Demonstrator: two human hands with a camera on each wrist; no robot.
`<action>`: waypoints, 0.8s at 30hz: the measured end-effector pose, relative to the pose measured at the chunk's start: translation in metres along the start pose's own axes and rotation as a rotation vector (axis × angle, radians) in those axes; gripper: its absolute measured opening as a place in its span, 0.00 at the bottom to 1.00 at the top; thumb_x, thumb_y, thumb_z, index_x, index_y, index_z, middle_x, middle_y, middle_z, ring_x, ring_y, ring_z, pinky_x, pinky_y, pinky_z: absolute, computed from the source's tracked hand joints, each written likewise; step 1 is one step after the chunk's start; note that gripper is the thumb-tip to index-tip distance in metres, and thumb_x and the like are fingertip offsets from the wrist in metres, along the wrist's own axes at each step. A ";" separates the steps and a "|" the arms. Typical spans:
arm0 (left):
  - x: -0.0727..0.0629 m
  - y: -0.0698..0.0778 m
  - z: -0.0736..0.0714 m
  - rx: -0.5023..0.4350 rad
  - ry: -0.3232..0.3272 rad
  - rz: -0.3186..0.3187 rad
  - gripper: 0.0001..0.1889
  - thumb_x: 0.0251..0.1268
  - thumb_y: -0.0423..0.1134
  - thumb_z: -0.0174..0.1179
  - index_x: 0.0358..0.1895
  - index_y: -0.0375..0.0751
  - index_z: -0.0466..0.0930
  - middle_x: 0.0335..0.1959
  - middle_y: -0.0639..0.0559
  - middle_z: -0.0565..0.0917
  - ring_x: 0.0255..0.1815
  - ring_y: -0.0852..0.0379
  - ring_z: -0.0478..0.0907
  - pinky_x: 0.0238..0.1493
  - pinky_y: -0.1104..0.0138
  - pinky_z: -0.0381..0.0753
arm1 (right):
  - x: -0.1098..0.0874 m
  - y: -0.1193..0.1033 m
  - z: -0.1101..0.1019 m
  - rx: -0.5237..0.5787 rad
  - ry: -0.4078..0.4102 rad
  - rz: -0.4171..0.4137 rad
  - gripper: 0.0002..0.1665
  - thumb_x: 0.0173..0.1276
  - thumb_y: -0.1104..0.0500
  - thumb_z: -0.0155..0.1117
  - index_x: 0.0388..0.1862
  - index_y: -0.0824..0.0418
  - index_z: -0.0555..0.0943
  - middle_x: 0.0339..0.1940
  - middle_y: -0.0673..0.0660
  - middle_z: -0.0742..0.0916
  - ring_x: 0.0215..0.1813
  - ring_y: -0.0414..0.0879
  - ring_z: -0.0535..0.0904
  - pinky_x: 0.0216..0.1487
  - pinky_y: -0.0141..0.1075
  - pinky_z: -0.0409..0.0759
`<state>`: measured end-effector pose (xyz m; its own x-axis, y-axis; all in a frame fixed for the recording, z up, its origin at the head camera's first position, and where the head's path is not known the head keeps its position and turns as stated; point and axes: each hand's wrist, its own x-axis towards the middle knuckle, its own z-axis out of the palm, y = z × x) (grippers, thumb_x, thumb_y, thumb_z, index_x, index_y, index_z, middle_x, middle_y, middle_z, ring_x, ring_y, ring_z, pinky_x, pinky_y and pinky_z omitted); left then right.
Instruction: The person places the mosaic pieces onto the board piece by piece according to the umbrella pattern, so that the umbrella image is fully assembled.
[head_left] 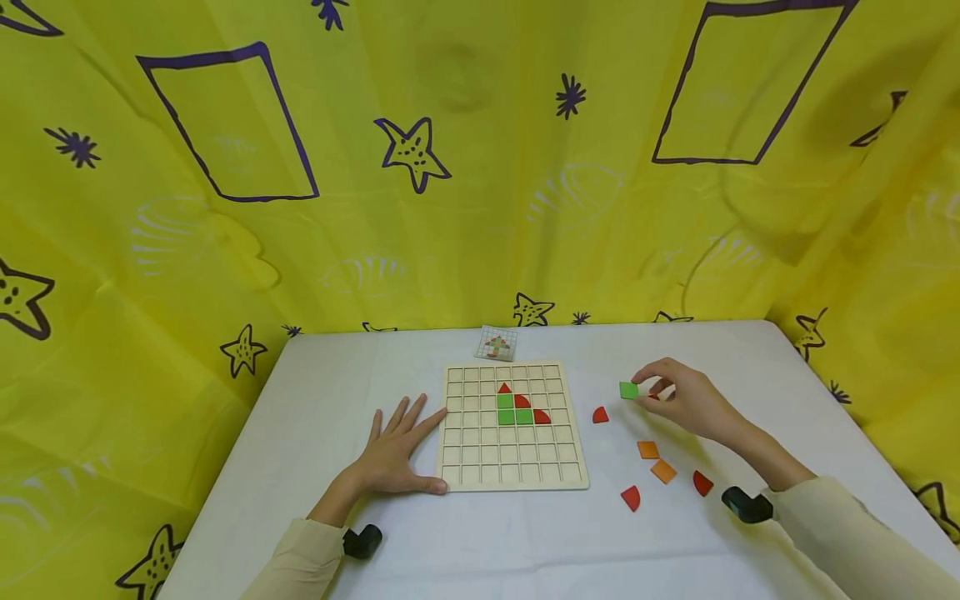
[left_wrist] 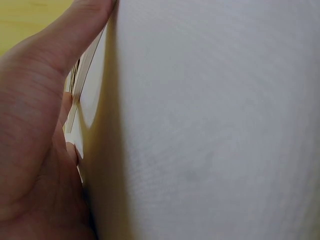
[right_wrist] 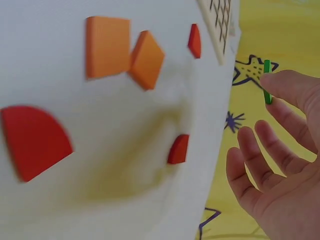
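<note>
A pale wooden grid board (head_left: pixel 480 458) lies flat on the white table. In its cells sit several green square tiles (head_left: pixel 506 417), a small red triangle (head_left: pixel 505 388) and two red quarter-circle tiles (head_left: pixel 542 417). My left hand (head_left: pixel 393 454) is spread beside the board, its index fingertip and thumb touching the left edge. To the right of the board, my right hand (head_left: pixel 690 404) holds a green square tile (head_left: pixel 628 390) between thumb and index finger, above the table. The right wrist view shows that green tile (right_wrist: pixel 267 82) edge-on in the pinch, the other fingers loosely bent.
Two orange square tiles (head_left: pixel 648 450) and several loose red quarter-circle tiles (head_left: pixel 631 498) lie right of the board. A small pattern card (head_left: pixel 496 343) lies behind the board. A yellow patterned curtain (head_left: pixel 465 250) hangs along the table's back edge.
</note>
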<state>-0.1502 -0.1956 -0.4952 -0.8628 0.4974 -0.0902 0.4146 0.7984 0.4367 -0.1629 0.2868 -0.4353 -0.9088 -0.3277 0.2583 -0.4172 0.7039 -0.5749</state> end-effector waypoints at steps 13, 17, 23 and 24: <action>0.000 0.001 0.000 -0.001 0.001 -0.001 0.59 0.47 0.70 0.74 0.83 0.55 0.57 0.85 0.39 0.45 0.84 0.34 0.34 0.73 0.30 0.27 | 0.032 -0.032 0.017 0.055 -0.031 -0.015 0.15 0.63 0.65 0.76 0.47 0.63 0.84 0.48 0.59 0.85 0.43 0.52 0.83 0.39 0.36 0.84; 0.001 0.000 0.001 0.003 0.000 -0.004 0.59 0.47 0.71 0.74 0.83 0.55 0.57 0.85 0.39 0.45 0.84 0.34 0.34 0.73 0.29 0.27 | 0.041 -0.040 0.027 0.070 -0.051 -0.017 0.14 0.63 0.64 0.76 0.47 0.62 0.84 0.49 0.58 0.85 0.44 0.51 0.83 0.40 0.37 0.84; 0.002 -0.001 0.002 0.011 -0.002 -0.010 0.59 0.46 0.71 0.73 0.83 0.56 0.56 0.85 0.40 0.45 0.84 0.34 0.34 0.73 0.30 0.27 | 0.052 -0.054 0.041 0.096 -0.082 -0.029 0.13 0.64 0.64 0.76 0.47 0.61 0.84 0.50 0.58 0.84 0.45 0.52 0.83 0.41 0.38 0.84; 0.002 0.000 0.002 0.011 -0.002 -0.009 0.59 0.46 0.71 0.73 0.83 0.56 0.56 0.85 0.40 0.45 0.84 0.34 0.34 0.73 0.29 0.27 | 0.053 -0.056 0.044 0.105 -0.087 -0.033 0.13 0.64 0.64 0.76 0.47 0.61 0.84 0.50 0.58 0.84 0.45 0.52 0.83 0.41 0.38 0.83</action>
<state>-0.1517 -0.1945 -0.4971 -0.8660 0.4907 -0.0963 0.4096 0.8065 0.4264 -0.1875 0.2025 -0.4233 -0.8887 -0.4061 0.2127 -0.4396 0.6237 -0.6463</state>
